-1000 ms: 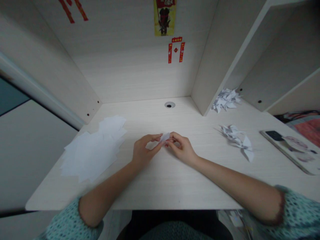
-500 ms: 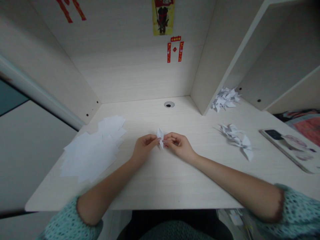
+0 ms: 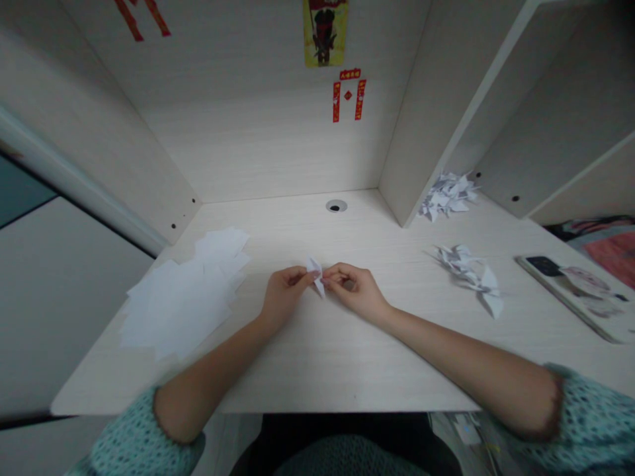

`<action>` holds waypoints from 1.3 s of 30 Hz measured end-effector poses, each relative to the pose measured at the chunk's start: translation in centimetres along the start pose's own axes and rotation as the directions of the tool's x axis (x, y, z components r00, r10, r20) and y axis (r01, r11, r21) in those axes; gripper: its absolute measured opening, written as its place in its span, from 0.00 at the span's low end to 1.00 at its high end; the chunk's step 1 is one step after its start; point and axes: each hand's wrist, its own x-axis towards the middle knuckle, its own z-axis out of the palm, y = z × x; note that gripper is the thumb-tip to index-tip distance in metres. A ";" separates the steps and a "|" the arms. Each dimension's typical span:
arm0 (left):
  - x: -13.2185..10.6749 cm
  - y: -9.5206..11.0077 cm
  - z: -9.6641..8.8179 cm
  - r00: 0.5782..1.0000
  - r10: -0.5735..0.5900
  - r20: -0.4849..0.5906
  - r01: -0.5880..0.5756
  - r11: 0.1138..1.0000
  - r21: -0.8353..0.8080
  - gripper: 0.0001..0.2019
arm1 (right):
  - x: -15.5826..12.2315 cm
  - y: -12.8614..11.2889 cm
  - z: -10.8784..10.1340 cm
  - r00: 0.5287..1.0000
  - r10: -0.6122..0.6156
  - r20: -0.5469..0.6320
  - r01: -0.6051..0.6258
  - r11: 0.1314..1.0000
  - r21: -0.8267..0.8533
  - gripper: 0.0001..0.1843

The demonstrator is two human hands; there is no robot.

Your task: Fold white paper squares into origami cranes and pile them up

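Observation:
A small folded piece of white paper (image 3: pixel 315 270) is pinched between my two hands, just above the middle of the desk. My left hand (image 3: pixel 289 289) grips its left side between thumb and fingers. On the other side, my right hand (image 3: pixel 353 285) pinches the right edge, fingers curled. The fingertips cover part of the folds. Flat white paper sheets (image 3: pixel 183 297) lie in a spread pile left of my left hand. To the right rest several folded paper pieces (image 3: pixel 469 271), apart from my right hand.
A heap of folded white paper (image 3: pixel 446 195) sits at the back right behind the upright divider (image 3: pixel 421 125). A phone (image 3: pixel 578 291) lies at the right. A round cable hole (image 3: pixel 336 206) is near the desk's back panel. The desk's front edge runs close to my body.
The folded paper has tilted, its upper tip leaning further left between my fingers. Both hands stay in nearly the same place, still pinching it.

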 end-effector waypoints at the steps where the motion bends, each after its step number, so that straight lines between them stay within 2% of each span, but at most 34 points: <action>1: 0.1 -0.1 -0.1 1.000 0.001 0.001 -0.001 1.000 -0.020 0.17 | 0.0 0.0 0.0 1.000 0.015 0.001 -0.015 1.000 0.022 0.08; 6: 0.1 0.1 -0.2 0.999 -0.011 -0.031 0.008 0.996 -0.083 0.16 | 0.1 -0.1 0.1 0.998 0.053 0.043 -0.056 0.995 0.079 0.12; 11: 0.0 0.4 0.0 1.000 -0.019 0.010 0.021 0.991 -0.129 0.17 | 0.1 0.1 0.1 0.996 0.066 0.054 -0.067 0.998 0.019 0.16; 23: 0.0 -0.2 0.4 1.000 0.016 -0.004 -0.016 0.998 -0.058 0.18 | 0.1 0.3 0.1 0.999 0.044 0.030 -0.044 0.999 0.000 0.17; 26: 0.1 -0.2 0.3 0.999 -0.019 0.040 0.022 0.997 -0.078 0.19 | 0.2 -0.3 -0.1 0.997 0.068 -0.034 -0.066 0.996 0.064 0.17; 29: 0.1 -0.3 0.5 0.989 -0.045 0.139 0.061 0.992 -0.115 0.18 | 0.4 -0.8 -0.3 0.992 0.080 -0.102 -0.062 0.984 0.168 0.14; 32: 0.0 -0.4 0.6 0.975 -0.056 0.215 0.082 0.990 -0.116 0.17 | 0.7 -0.8 -0.4 0.987 0.135 -0.085 -0.111 0.966 0.235 0.14; 39: -0.1 -1.0 0.6 0.962 -0.041 0.271 0.050 0.998 -0.027 0.18 | 0.7 -0.3 -0.3 0.980 0.185 -0.075 -0.157 0.946 0.282 0.12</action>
